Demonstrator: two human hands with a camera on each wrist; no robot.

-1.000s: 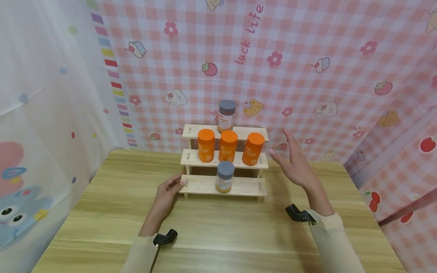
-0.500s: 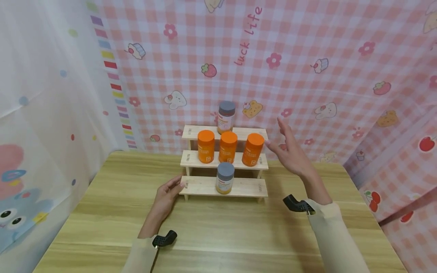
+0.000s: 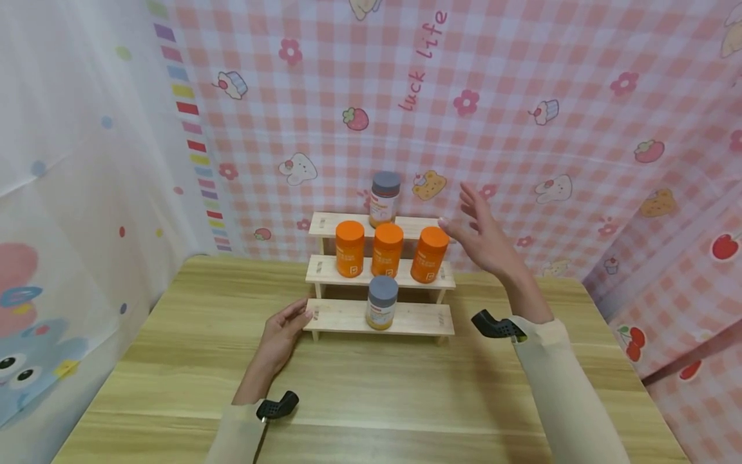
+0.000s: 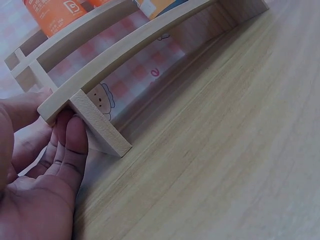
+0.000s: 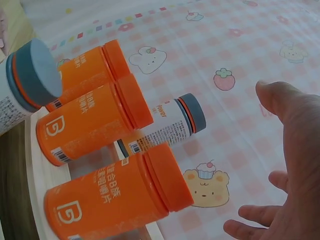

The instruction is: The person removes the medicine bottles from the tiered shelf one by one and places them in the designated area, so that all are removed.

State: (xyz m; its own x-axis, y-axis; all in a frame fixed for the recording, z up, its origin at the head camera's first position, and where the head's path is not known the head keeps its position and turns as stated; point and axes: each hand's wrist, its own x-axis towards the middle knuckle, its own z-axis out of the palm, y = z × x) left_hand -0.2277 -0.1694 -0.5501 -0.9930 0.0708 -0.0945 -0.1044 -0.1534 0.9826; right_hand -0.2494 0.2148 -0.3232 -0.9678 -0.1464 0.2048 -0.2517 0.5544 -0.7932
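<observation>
A three-step wooden display rack (image 3: 339,316) stands on the table. My left hand (image 3: 279,338) pinches the left end of its lowest step, thumb above and fingers curled underneath beside the leg (image 4: 102,122). Three orange pill bottles, the left one (image 3: 350,251), the middle one (image 3: 387,252) and the right one (image 3: 429,256), line the middle step. One grey-capped bottle (image 3: 384,201) is on the top step, another (image 3: 382,304) on the lowest. My right hand (image 3: 487,238) is raised with fingers extended, its thumb tip close to the right orange bottle's lid, holding nothing.
A pink checked cloth (image 3: 510,148) hangs right behind the rack, and a white printed curtain (image 3: 104,193) borders the left side. The wood-grain table (image 3: 371,399) extends in front of the rack. Each wrist carries a small black camera.
My right hand has moved left and upward, toward the rack's upper right end. The left hand keeps its grip, and the bottles stay where they were.
</observation>
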